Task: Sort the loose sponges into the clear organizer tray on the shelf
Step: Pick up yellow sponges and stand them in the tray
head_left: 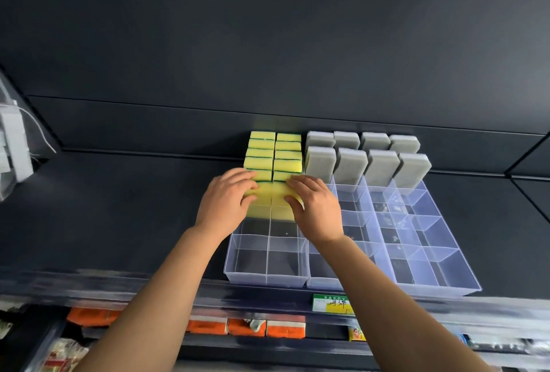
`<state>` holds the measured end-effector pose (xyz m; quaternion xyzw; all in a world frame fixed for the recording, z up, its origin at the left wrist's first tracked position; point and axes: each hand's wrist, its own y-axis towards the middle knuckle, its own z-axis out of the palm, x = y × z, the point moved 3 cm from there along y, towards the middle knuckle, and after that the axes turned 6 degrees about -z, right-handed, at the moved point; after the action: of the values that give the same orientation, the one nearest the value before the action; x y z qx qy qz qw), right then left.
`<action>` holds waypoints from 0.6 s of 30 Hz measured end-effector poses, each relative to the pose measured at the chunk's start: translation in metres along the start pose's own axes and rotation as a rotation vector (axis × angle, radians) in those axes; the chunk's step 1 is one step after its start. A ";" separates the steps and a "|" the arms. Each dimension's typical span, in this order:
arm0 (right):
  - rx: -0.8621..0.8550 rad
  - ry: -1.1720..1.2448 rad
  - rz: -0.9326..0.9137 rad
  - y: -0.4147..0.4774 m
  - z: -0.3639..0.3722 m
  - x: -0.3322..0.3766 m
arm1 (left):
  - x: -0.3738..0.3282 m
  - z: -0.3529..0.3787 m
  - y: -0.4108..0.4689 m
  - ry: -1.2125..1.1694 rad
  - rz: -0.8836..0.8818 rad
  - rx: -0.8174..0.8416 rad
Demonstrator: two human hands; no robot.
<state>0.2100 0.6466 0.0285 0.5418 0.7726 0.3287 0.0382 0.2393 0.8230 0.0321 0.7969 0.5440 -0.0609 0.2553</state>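
Note:
A clear organizer tray (268,278) with many compartments sits on the dark shelf. Yellow sponges with green edges (275,148) stand in two rows in its back left compartments. Grey sponges (351,163) stand in two rows at the back right. My left hand (229,199) grips the front yellow sponge (262,206) of the left row, fingers curled over its top. My right hand (315,208) grips the front yellow sponge (282,199) of the neighbouring row the same way. Both sponges sit in their compartments, partly hidden by my fingers.
The tray's front compartments (416,252) hold nothing. A green and yellow price label (333,303) hangs on the shelf edge. Orange packages (247,325) lie on the lower shelf. A clear holder with grey items (13,139) hangs at the far left.

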 end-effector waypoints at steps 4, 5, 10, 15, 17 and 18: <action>0.065 -0.033 0.022 0.000 -0.002 0.004 | -0.004 -0.004 -0.002 0.081 0.009 -0.027; 0.096 -0.042 0.037 -0.001 -0.002 0.004 | -0.006 -0.005 -0.003 0.086 0.016 -0.048; 0.127 -0.086 0.109 -0.013 -0.015 -0.004 | -0.028 -0.006 0.001 0.124 0.078 -0.070; 0.164 -0.214 0.193 -0.033 -0.036 -0.026 | -0.056 0.004 0.009 0.234 0.099 -0.025; 0.164 -0.257 0.244 -0.048 -0.052 -0.042 | -0.079 0.015 0.011 0.285 0.124 -0.001; 0.167 -0.269 0.271 -0.054 -0.059 -0.050 | -0.090 0.020 0.012 0.299 0.134 0.011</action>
<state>0.1620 0.5652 0.0302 0.6808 0.7053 0.1906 0.0514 0.2178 0.7350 0.0524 0.8331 0.5211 0.0724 0.1707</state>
